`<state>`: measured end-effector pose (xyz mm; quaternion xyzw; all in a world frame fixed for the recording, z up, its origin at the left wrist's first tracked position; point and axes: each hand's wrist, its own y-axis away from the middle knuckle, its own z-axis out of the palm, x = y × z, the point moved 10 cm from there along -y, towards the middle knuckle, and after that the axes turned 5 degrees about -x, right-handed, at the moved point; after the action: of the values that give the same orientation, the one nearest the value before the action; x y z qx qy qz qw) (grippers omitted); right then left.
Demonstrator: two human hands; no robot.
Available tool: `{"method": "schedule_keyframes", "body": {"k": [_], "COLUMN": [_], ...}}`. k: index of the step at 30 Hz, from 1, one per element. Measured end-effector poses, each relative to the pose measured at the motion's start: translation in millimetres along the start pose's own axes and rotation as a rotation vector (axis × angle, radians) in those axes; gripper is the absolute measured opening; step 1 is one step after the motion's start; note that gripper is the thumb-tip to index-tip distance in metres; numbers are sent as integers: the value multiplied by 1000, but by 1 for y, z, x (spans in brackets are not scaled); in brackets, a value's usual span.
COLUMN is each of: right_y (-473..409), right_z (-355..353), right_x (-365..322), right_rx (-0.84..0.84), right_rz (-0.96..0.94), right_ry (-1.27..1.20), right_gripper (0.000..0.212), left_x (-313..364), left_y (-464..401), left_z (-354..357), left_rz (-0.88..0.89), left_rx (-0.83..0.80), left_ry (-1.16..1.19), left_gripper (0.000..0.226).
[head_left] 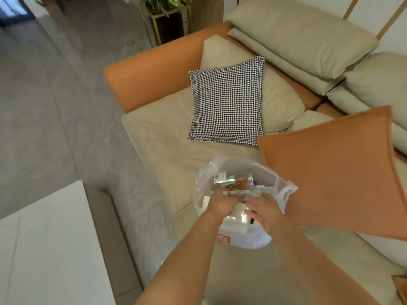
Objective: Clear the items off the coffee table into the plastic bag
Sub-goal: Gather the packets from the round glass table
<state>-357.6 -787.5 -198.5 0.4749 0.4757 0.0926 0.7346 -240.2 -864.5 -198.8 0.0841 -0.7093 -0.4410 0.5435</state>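
Beige sofa [176,137] bears plastic bag [242,238], beside grey floor [44,106].

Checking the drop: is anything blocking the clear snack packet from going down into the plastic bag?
Nothing visible blocks it. The plastic bag gapes open on the sofa, and the snack packet already sits in its mouth, with the left hand and right hand on it.

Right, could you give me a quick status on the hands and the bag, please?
Both hands in bag on sofa. Left hand grips clear packet; right hand open. Nothing blocking.
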Motion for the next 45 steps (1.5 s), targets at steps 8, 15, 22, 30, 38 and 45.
{"method": "schedule_keyframes", "body": {"k": [8,15,22,30,38,45], "right_y": [38,78,131,216,332,418], "right_z": [-3,25,62,102,112,90], "right_x": [12,63,157,321,482,605], "right_rx": [-81,-266,-463,-902,-1267,-1423], "right_rz": [12,-96,-240,-392,-538,-611], "right_ry": [260,884,1377,2068,2420,2579], "right_gripper": [33,26,19,26,32,32], "left_x": [-35,-92,-200,-381,-542,-651], "left_y": [58,145,239,373,509,593], "left_z": [2,-9,-37,-48,-1,48], "left_rz": [-76,-76,-167,-394,-562,-590], "left_rx": [37,130,303,515,680,751], "left_ry": [-43,-35,31,102,350,520], "left_gripper": [38,23,22,24,37,29]}}
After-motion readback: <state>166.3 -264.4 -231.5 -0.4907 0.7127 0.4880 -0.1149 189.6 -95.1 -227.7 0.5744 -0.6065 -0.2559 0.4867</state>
